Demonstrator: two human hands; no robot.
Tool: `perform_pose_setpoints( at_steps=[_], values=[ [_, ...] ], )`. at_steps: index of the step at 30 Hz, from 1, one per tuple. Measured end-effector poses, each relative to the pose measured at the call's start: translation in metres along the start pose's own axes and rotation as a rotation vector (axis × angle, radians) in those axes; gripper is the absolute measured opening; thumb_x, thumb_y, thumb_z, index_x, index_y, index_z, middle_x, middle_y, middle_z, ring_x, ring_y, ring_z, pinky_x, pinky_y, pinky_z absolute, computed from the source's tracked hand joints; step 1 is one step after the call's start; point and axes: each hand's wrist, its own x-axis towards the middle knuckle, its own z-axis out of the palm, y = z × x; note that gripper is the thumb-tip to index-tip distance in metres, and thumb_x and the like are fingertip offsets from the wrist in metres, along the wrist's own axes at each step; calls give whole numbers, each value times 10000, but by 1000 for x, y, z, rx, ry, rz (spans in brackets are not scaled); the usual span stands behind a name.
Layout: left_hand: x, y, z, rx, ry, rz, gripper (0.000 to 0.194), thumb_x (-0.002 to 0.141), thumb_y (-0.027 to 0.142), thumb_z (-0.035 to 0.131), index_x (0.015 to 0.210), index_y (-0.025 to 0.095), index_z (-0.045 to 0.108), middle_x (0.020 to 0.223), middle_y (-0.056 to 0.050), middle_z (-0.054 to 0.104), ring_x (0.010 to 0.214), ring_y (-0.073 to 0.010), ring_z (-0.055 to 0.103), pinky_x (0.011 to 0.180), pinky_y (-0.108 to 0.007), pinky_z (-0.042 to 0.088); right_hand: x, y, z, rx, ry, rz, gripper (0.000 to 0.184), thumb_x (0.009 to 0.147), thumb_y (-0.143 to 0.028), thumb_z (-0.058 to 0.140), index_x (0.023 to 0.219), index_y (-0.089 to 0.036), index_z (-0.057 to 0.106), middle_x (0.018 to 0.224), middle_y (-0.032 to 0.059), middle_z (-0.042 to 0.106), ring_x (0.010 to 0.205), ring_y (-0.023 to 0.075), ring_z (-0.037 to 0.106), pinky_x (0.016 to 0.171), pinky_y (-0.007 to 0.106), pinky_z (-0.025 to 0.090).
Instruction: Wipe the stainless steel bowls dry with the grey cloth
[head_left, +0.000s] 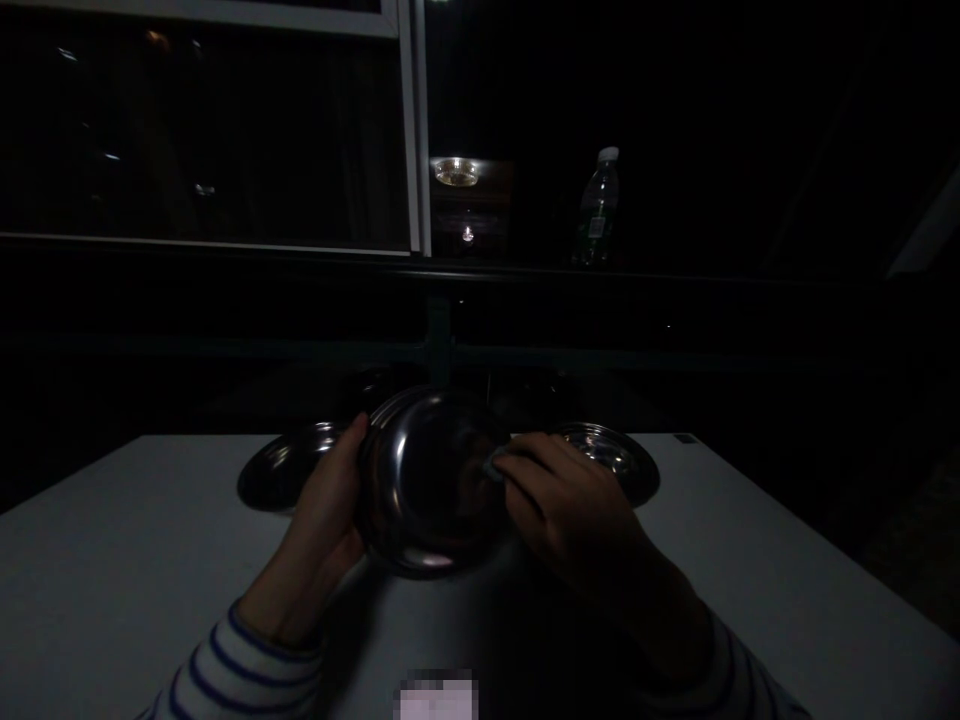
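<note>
On the pale table [135, 560] — steel plates [427, 480], dark room.

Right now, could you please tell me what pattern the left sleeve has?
The sleeve is white with thin blue stripes, seen in the head view.

No legible text anywhere

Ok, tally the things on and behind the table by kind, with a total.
Metal plates: 3, one held, one on the left, one on the right
Small cloth, in the right hand: 1
Plastic bottle on the far ledge: 1
Total: 5
</note>
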Motion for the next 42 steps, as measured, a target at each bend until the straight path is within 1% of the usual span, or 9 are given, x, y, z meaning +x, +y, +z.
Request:
perform_pose_setpoints(
  at_steps=[4,9,11,14,19,25,32,39,42],
  values=[
    [-3,-7,3,102,-84,-104,220,820,286,559,680,140,646,541,-43,674,444,-156,623,400,-233,488,0,-5,1,5,128,-23,236,880,-177,459,1026,-157,643,1033,80,632,885,198,555,736,330,463],
    [-5,-6,4,50,-9,-44,237,839,274,529,668,153,640,510,-25,660,408,-136,602,400,-219,487,0,-4,1,38,53,-52,218,860,-161,487,1001,-161,652,1019,69,641,880,197,559,743,333,463],
    [-4,-5,3,40,14,-35,246,843,278,523,661,156,635,489,-17,647,397,-132,595,398,-217,486,0,-4,3,34,80,-34,216,856,-153,489,997,-150,653,1009,75,643,871,195,559,741,328,461],
    [-3,-6,2,98,-46,-46,232,829,285,545,665,151,639,481,-18,641,396,-145,596,401,-237,492,0,-11,7,18,141,-21,220,853,-141,485,1006,-146,643,1013,78,642,864,195,552,722,322,449],
    [0,-8,1,89,-11,-38,242,829,301,540,656,158,632,491,-15,645,386,-139,587,396,-235,487,-2,-22,9,118,48,-172,182,822,-201,538,979,-195,629,1016,25,645,810,187,548,625,305,416],
    [-3,-9,5,117,-44,-70,221,829,290,538,714,146,660,495,-23,648,401,-151,597,401,-244,489,1,-6,12,-12,150,20,221,848,-145,496,1028,-156,624,1026,75,639,880,206,542,715,324,422],
    [2,-9,2,54,5,-42,227,825,277,545,664,151,642,508,-15,652,400,-129,592,410,-223,493,-4,-28,12,117,48,-204,180,800,-215,566,972,-208,616,1000,6,644,783,174,531,613,304,375],
    [-2,-14,4,80,-82,-116,237,818,308,552,688,145,665,535,-35,667,453,-153,622,447,-245,502,1,-7,13,27,180,4,225,862,-160,468,1019,-163,628,1026,78,631,875,196,531,732,325,427],
    [-2,-17,2,94,-95,-118,236,806,329,563,689,151,665,589,-47,691,497,-167,641,470,-257,505,-1,-22,22,57,189,-127,201,860,-210,496,1022,-193,613,1023,52,634,844,190,521,687,316,426]
  ],
)
